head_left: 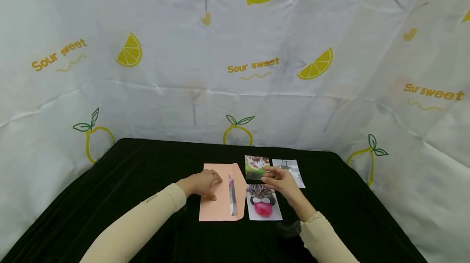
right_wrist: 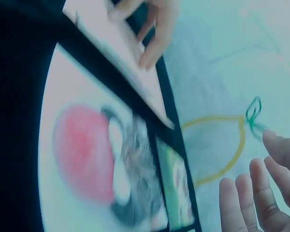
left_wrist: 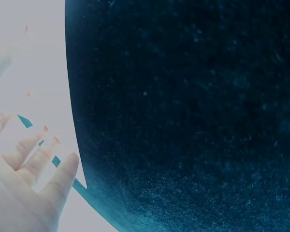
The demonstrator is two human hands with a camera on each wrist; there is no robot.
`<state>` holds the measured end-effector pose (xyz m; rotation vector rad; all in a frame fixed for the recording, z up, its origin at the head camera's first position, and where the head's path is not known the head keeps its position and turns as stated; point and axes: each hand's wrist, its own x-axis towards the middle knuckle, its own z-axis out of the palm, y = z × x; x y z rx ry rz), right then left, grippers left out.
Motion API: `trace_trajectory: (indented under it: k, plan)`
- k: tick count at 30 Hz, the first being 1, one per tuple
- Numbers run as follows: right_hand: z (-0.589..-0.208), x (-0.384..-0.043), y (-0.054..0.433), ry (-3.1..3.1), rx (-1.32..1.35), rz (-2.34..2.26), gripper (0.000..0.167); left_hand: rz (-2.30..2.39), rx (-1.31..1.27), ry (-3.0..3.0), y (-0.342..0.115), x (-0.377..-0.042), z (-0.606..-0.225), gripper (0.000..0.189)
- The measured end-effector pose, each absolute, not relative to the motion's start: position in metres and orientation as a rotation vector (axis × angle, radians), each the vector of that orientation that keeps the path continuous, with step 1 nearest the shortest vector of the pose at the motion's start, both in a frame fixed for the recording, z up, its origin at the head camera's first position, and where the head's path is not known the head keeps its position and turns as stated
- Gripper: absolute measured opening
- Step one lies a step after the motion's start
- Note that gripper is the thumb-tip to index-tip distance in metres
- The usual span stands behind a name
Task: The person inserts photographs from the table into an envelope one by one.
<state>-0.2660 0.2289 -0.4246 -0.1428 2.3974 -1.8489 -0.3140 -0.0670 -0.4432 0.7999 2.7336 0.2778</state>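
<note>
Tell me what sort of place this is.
Probably a makeshift tabletop recording set: a dark cloth-covered table, a lemon-print backdrop behind it, and photo cards beside a peach envelope.

Free dark cloth (head_left: 220,153) beyond envelope (head_left: 223,202)

Envelope (head_left: 223,200): peach; strip (head_left: 233,200) on it grey and pink. At its 3 o'clock, cat photo (head_left: 263,204): grey stripes, pink ball, white ground. Photo's 12 o'clock: green photo (head_left: 254,170). Counter (head_left: 176,234) black. Backdrop (head_left: 176,63) white, yellow lemons.

Tiger card (head_left: 252,170) — corner behind right hand (head_left: 284,183), sleeves (head_left: 141,222) — cut off
</note>
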Motion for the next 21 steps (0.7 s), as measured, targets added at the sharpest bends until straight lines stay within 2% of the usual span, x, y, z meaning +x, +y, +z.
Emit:
trace_trajectory:
  k: [10,21]
  plan:
    - [-0.448,-0.263,0.264,2.584,0.014,-1.602,0.043,0.281,0.811,2.722,-0.067,-0.314,-0.441,0.057]
    - [-0.461,-0.275,0.256,2.624,0.064,-1.365,0.056,0.269,0.804,2.734,-0.066,-0.315,-0.445,0.057]
